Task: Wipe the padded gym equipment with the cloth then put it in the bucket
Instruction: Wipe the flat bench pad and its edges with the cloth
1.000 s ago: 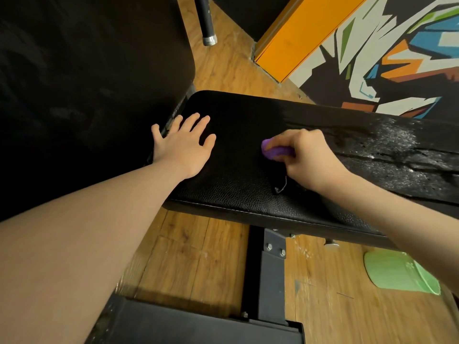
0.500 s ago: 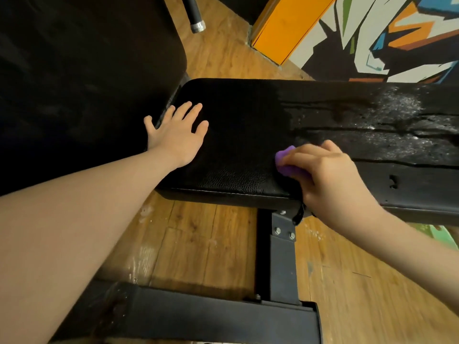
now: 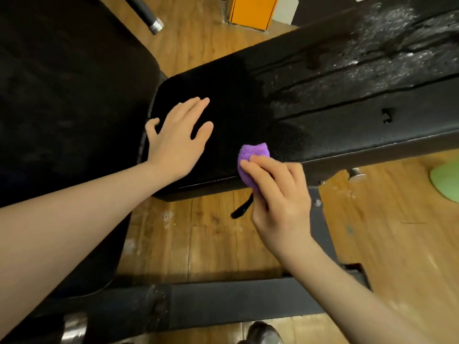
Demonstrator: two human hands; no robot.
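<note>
- Head view: the left hand [image 3: 177, 142] lies flat on the near-left end of the black padded bench [image 3: 323, 95], fingers straight and spread, holding nothing.
- The right hand [image 3: 278, 194] has its fingers curled round the purple cloth [image 3: 253, 155], pressing it against the bench's near edge, right of the left hand; a dark strap [image 3: 242, 207] hangs below the cloth.
- White wet streaks [image 3: 372, 58] cover the bench's far-right surface.
- A pale green object [image 3: 445, 180], cut off by the right edge, sits on the wooden floor [image 3: 211, 232].
- Black metal frame [image 3: 223, 301] crosses the near floor.
</note>
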